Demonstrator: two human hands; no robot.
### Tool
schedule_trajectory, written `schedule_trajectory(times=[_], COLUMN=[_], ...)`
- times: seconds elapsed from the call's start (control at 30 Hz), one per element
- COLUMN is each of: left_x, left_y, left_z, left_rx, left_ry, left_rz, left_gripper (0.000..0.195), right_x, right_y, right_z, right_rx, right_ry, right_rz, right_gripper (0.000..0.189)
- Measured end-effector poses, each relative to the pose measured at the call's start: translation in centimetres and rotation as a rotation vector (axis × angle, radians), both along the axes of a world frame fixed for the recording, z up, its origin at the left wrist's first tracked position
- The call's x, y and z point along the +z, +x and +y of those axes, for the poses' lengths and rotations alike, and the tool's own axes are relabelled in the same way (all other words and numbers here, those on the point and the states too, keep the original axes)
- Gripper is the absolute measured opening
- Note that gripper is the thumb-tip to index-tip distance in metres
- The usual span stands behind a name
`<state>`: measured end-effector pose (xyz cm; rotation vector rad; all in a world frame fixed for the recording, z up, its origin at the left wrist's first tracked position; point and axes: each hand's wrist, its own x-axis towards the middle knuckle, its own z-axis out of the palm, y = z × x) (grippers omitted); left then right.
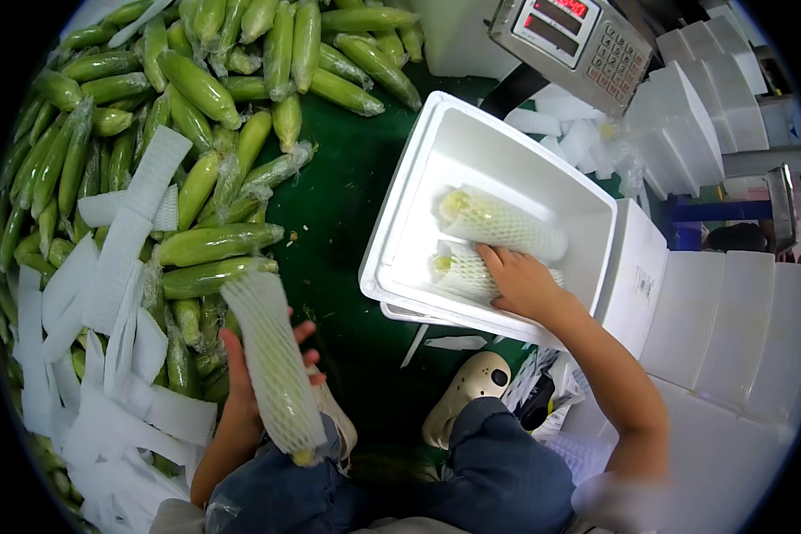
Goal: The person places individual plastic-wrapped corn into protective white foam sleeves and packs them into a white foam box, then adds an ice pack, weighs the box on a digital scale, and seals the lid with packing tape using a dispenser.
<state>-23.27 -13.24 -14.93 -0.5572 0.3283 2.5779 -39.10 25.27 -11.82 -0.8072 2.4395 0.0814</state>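
Note:
My left hand holds a long green vegetable in a white foam net sleeve, tilted over my left knee; its yellowish end sticks out at the bottom. A white styrofoam box stands open at the centre right. Inside lie two more sleeved vegetables side by side, the upper one untouched. My right hand reaches into the box and rests on the lower sleeved vegetable; whether its fingers grip it is unclear.
Film-wrapped green vegetables are heaped at the left, with loose white foam net sleeves on them. A digital scale display stands behind the box. Stacked white styrofoam boxes line the right. My shoes are on the green floor.

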Motion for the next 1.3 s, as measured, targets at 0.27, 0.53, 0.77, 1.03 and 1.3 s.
schedule_trajectory(times=[0.27, 0.53, 0.77, 1.03, 1.3], left_x=[0.7, 3.4, 2.6, 3.9, 8.4], left_y=[-3.6, -10.3, -10.4, -10.7, -12.3], left_z=[0.8, 4.3, 4.0, 4.2, 7.7], left_rx=[-0.111, -0.161, -0.203, -0.094, 0.079], left_ry=[-0.279, -0.418, -0.32, -0.524, -0.498], left_rz=[0.134, 0.257, 0.241, 0.278, 0.375], left_gripper=[0.088, 0.084, 0.084, 0.085, 0.083], right_x=[2.7, -0.4, -5.8, -6.0, 8.6], right_y=[-3.1, -7.8, -6.9, -6.3, -1.2], right_z=[-2.6, -11.9, -12.8, -12.4, -6.9], right_rx=[-0.607, -1.487, -1.334, -1.095, -0.984], right_ry=[-0.475, -1.299, -1.331, -1.105, -1.531], right_rz=[-0.348, -0.642, -0.24, -0.131, -0.986], right_gripper=[0.088, 0.056, 0.062, 0.075, 0.095])
